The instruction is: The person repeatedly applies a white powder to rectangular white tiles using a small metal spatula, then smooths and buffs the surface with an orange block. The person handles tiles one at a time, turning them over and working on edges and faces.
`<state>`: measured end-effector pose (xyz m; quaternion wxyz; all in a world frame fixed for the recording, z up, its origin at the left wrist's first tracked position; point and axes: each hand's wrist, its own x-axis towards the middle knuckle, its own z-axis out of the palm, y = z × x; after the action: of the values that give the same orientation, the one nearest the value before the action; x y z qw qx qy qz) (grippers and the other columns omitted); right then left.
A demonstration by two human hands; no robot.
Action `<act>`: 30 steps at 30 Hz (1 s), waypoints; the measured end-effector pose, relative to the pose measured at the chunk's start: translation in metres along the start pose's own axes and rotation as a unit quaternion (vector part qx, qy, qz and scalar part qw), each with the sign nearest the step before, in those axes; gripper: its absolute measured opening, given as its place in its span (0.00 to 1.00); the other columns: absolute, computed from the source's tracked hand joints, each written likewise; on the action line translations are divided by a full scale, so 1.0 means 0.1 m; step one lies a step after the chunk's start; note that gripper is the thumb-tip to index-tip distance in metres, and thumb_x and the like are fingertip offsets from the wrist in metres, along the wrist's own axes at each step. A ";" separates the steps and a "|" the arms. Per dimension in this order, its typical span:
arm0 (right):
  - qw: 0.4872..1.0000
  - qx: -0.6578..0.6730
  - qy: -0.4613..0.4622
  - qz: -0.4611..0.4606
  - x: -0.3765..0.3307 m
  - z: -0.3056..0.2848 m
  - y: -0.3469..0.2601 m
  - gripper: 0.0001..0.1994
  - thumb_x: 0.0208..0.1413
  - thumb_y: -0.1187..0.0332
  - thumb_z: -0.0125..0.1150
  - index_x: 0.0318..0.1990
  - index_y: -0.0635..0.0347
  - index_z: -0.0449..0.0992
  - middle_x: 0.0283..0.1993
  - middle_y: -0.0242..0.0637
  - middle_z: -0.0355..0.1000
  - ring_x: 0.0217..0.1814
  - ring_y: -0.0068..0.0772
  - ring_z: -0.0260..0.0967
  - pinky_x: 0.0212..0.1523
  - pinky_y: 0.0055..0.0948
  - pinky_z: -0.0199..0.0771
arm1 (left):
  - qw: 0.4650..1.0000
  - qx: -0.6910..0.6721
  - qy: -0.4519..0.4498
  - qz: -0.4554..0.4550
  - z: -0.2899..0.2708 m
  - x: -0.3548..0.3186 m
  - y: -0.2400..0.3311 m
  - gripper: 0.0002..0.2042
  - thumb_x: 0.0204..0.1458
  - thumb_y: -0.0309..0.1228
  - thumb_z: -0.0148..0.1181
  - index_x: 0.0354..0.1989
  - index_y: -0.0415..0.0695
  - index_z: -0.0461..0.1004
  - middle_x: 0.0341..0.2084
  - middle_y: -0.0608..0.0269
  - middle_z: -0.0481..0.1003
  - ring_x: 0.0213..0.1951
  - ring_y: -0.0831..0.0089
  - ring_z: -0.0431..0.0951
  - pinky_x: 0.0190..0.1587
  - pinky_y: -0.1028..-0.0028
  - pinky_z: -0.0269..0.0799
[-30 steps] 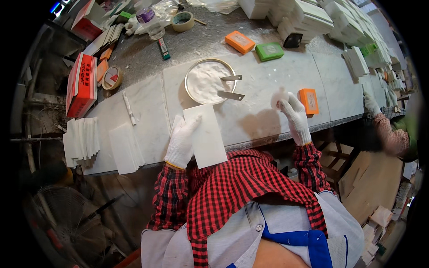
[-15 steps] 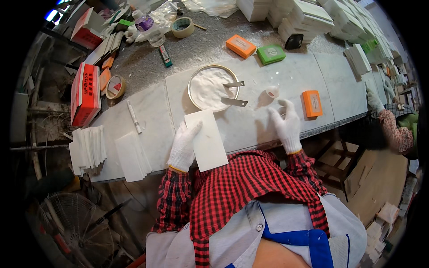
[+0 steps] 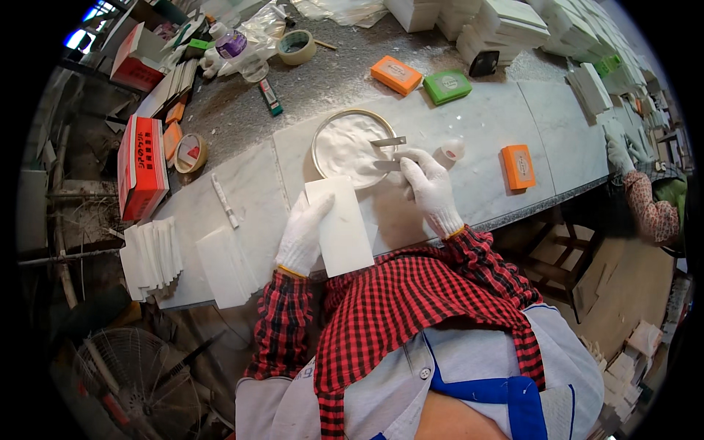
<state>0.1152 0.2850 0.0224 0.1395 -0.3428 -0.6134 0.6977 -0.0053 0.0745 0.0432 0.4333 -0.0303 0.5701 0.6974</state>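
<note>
A plain white rectangular tile [image 3: 342, 229] is held by its left edge in my gloved left hand [image 3: 303, 229], above the table's front edge. Beyond it stands a round metal-rimmed tin [image 3: 341, 145] of white paste. Two flat metal blades rest over the tin's right rim. My right hand [image 3: 431, 185], also in a white knitted glove, pinches the end of the nearer metal blade [image 3: 386, 166], whose other end lies in the tin. The farther metal blade [image 3: 389, 141] has a small hole near its outer end and is untouched. A small clear cup-like piece [image 3: 450, 152] sits right of my right fingers.
Thin white slabs [image 3: 224, 268] and a white marker [image 3: 224, 200] lie at left, near a red box [image 3: 142, 167]. Orange [image 3: 518, 167] and green [image 3: 446, 86] boxes stand at right and back. Tile stacks [image 3: 506, 33] fill the far right; a co-worker's gloved hand [image 3: 620, 154] is beyond.
My right hand has moved left from beside the clear piece to the nearer blade and closed on its end. The left hand still holds the tile, which has shifted slightly.
</note>
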 end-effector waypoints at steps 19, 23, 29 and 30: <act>0.908 -0.226 0.062 -0.348 -0.21 -0.35 -0.23 0.11 0.61 0.77 0.61 0.50 0.61 0.80 0.36 0.45 0.79 0.34 0.36 0.80 0.36 0.30 0.78 | 0.709 0.660 0.100 0.227 0.69 -0.10 0.60 0.16 0.62 0.31 0.58 0.56 0.39 0.68 0.33 0.40 0.80 0.40 0.44 0.83 0.42 0.60 0.78; 0.928 -0.218 0.057 -0.297 -0.28 -0.56 -0.13 0.10 0.61 0.73 0.63 0.49 0.59 0.80 0.39 0.47 0.80 0.40 0.46 0.82 0.39 0.35 0.80 | 0.788 0.592 0.041 0.163 0.76 -0.22 0.60 0.16 0.62 0.32 0.59 0.54 0.38 0.70 0.33 0.49 0.81 0.36 0.60 0.83 0.41 0.67 0.76; 0.972 -0.189 0.028 -0.138 -0.54 -1.10 0.00 0.09 0.62 0.72 0.62 0.48 0.59 0.80 0.37 0.46 0.80 0.38 0.43 0.81 0.39 0.32 0.78 | 0.935 0.312 -0.169 -0.011 0.70 -0.11 0.01 0.19 0.61 0.31 0.63 0.58 0.38 0.71 0.45 0.65 0.76 0.46 0.79 0.75 0.49 0.76 0.73; 0.967 -0.207 0.034 -0.145 -0.56 -1.23 0.10 0.09 0.62 0.72 0.62 0.48 0.59 0.80 0.37 0.46 0.80 0.38 0.44 0.81 0.39 0.32 0.78 | 0.946 0.264 -0.187 -0.034 0.77 -0.07 -0.13 0.19 0.61 0.31 0.63 0.58 0.38 0.71 0.45 0.65 0.76 0.46 0.79 0.75 0.50 0.76 0.73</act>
<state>0.2381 0.3423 0.0281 0.1858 -0.2952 -0.7824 0.5159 0.0419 0.1336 0.0642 0.5479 0.1967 0.6413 0.4998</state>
